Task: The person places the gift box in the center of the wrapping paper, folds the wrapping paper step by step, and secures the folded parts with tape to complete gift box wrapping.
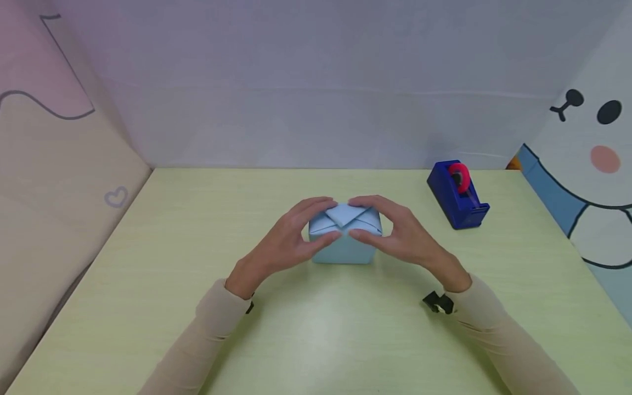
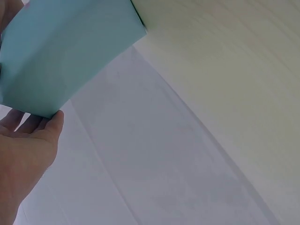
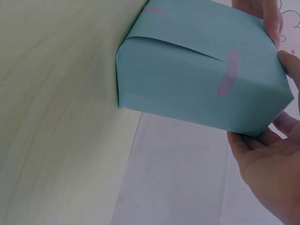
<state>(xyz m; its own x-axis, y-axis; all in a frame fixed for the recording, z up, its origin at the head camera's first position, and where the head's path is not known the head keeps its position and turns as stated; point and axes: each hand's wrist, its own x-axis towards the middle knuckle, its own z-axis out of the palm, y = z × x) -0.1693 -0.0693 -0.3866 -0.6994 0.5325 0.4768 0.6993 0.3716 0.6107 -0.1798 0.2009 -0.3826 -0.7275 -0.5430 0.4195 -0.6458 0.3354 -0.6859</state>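
Note:
A box wrapped in light blue paper [image 1: 344, 253] stands on the table, a pointed paper flap [image 1: 342, 215] folded at its top. My left hand [image 1: 296, 233] grips its upper left, thumb on the near side and fingers over the far edge. On the upper right, my right hand [image 1: 402, 233] holds it the same way, the two thumbs almost meeting. Strips of pink tape [image 3: 228, 72] cross the paper in the right wrist view. The left wrist view has a plain side of the wrapped box [image 2: 70, 56] above the left fingers [image 2: 57, 124].
Toward the back right of the pale wooden table [image 1: 173, 247] stands a blue tape dispenser [image 1: 451, 200] with a pink-red roll [image 1: 460, 176]. A pale sheet [image 1: 296, 126] rises behind the table, and printed cloths [image 1: 558, 181] hang at the sides.

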